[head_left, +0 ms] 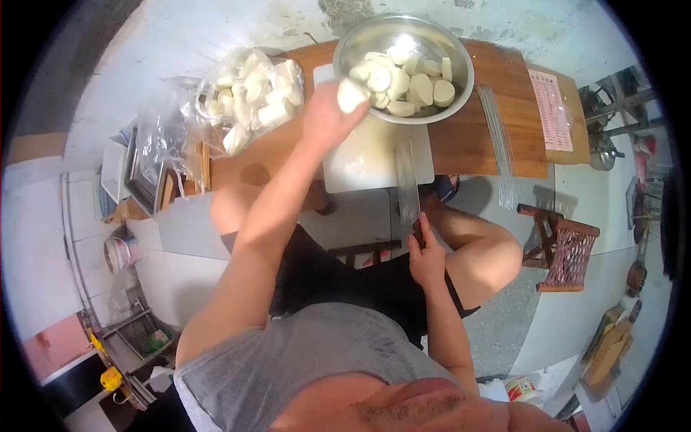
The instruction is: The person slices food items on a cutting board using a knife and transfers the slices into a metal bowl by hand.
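Observation:
My left hand [330,119] is closed around a pale white chunk [351,96] with a rounded cut end, at the near-left rim of a steel bowl [461,86]. Inside the bowl lie several thick white slices [421,90]; their exact kind I cannot tell. The fingers of my right hand [427,255] wrap the dark handle of a cleaver [407,180]. Its blade points away from me, over the right part of a white cutting board [353,169]. Part of the board is hidden under the bowl and my left hand.
An open plastic bag [252,93] of white pieces sits left on the wooden table [461,147]. Thin metal skewers [497,137] lie at the right, beside a cardboard box [565,108] with a pink printed sheet. A folding stool [565,248] stands on the floor at right.

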A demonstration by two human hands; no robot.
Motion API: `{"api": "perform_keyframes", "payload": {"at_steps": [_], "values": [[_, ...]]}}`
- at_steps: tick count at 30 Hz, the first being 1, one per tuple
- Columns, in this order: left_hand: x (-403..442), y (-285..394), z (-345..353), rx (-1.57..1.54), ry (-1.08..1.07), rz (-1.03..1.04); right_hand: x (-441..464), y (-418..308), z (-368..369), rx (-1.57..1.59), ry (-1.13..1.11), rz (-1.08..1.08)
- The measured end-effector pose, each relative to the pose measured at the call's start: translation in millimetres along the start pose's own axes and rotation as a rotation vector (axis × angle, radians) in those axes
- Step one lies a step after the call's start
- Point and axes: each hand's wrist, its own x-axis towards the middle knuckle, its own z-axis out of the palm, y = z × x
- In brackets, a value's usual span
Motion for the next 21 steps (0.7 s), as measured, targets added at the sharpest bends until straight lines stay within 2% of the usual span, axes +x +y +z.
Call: {"api": "perform_keyframes", "payload": {"at_steps": [3,6,9,11,14,16,19,20,21], "values": [[71,22,10,-0.031,0.046,0.020,6,-1,-2,0.058,-0.005,0.007],[144,16,52,0.124,-0.013,0.154,9,-10,-4,0.117,-0.030,0.072],[191,4,99,0.174,-0.113,0.108,13,-17,-6,0.094,-0.044,0.075],[203,10,116,0.227,-0.145,0.033,14,-15,-4,0.049,-0.024,0.024],[213,15,131,0.324,-0.224,-0.033,13,-14,-3,0.089,-0.095,0.123],[220,12,138,0.331,-0.237,-0.025,14,-17,-3,0.106,-0.123,0.151],[227,16,135,0.386,-0.264,0.033,17,-25,0,0.014,-0.073,0.049],[229,10,143,0.429,-0.274,0.079,18,-32,-4,0.102,-0.141,0.185],[233,10,145,0.474,-0.283,0.125,21,-29,-3,0.087,-0.151,0.194]]}}
